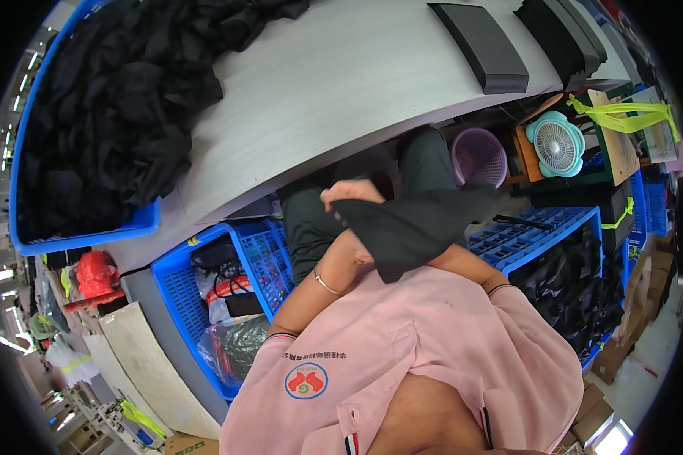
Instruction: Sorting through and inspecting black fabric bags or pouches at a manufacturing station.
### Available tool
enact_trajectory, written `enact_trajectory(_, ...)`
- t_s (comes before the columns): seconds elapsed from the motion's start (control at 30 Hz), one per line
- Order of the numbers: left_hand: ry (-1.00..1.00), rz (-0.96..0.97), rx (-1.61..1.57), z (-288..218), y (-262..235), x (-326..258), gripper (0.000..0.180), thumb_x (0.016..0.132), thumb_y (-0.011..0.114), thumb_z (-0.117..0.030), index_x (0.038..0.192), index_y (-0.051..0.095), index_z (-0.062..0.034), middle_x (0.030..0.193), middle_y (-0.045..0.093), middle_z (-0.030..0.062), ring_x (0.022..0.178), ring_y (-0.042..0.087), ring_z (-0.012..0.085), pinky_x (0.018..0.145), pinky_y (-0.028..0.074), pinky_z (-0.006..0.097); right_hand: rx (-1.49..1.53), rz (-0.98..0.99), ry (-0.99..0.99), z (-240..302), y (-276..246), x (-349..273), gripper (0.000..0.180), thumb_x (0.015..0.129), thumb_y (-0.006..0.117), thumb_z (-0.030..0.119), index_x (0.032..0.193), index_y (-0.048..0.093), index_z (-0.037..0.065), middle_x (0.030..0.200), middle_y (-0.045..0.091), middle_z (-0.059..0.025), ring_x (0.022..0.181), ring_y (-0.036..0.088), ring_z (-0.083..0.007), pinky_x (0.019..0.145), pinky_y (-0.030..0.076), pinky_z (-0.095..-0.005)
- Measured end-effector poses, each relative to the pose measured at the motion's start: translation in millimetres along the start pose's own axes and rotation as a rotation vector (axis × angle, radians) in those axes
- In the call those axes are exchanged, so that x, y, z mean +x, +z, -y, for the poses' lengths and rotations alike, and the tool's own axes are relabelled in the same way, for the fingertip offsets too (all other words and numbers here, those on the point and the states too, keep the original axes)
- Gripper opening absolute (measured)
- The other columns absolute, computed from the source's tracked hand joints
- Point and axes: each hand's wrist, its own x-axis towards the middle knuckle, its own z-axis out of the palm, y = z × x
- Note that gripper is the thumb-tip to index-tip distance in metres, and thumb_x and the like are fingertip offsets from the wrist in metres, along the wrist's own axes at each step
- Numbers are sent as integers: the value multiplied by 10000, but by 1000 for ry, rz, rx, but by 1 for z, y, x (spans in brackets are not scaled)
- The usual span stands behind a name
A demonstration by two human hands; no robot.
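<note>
A black fabric piece (417,227) is spread in front of my chest, above my lap, its right end smeared by motion. My left hand (354,192) grips its left edge with the fingers closed, and a bracelet circles that wrist. From the right, my right forearm (467,264) runs in behind the fabric, which hides the right hand and its fingers. Both hands are off the pale table (288,98), on the near side of its edge.
A blue crate (148,224) heaped with black fabric sits at the table's left. Stacked dark panels (484,49) lie at far right. Blue baskets (224,303) flank me; a purple bin (479,155) and a teal fan (558,144) stand on the right.
</note>
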Motion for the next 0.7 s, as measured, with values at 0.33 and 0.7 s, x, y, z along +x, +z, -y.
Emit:
enact_trajectory(0.33, 220, -904, -125, -152, 103, 112, 483, 1040, 382, -371, 1477, 426, -172, 1500, 441, 15, 1337, 458, 158, 1019, 395, 333, -345, 168, 128, -97, 17, 18, 214, 960, 619, 202, 1039, 672, 12, 994, 684, -52, 895, 650, -144, 780, 519, -270)
enact_trajectory(0.7, 427, -1368, -109, -206, 36, 31, 605, 1000, 406, -469, 1535, 327, -197, 1575, 348, -25, 1433, 342, 205, 1139, 269, 385, -178, -581, -416, 7, -24, -61, 212, 998, 556, 182, 1017, 656, -4, 929, 638, -64, 860, 578, -112, 794, 460, -232)
